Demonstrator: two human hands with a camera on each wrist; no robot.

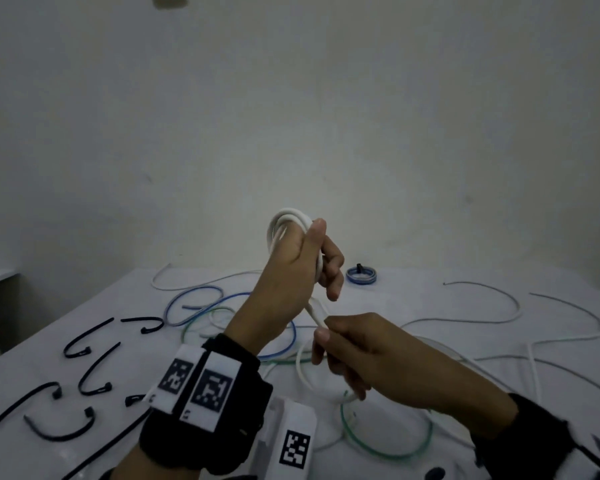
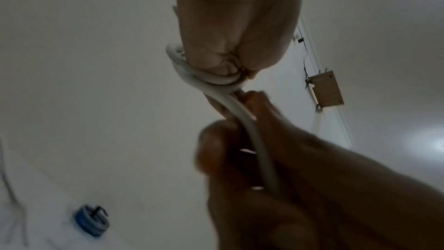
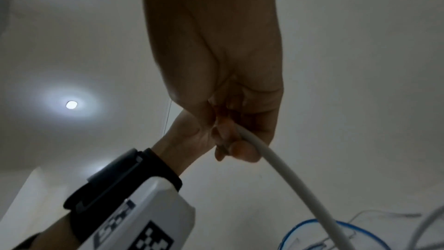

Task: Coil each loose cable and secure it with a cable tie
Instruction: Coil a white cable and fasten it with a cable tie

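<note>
— Where was the white cable (image 1: 293, 225)?

— Held up above the middle of the table (image 1: 413, 299), wound in loops round the left hand (image 1: 291, 268), fingers curled tight on it.

— And the right hand (image 1: 354, 351)?

— Lower, pinching the free tail. If that pinch slackened, I judged the loops would spring loose. The black ties (image 1: 94, 372) lay untouched by the table's left edge.

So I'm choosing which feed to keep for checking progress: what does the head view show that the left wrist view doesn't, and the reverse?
Only the head view shows the black cable ties lying on the table, the loose blue cable and green cable.

Only the left wrist view shows a box on the ceiling.

Both show the left hand gripping the white cable coil, the right hand pinching its tail, and the tied blue coil.
</note>
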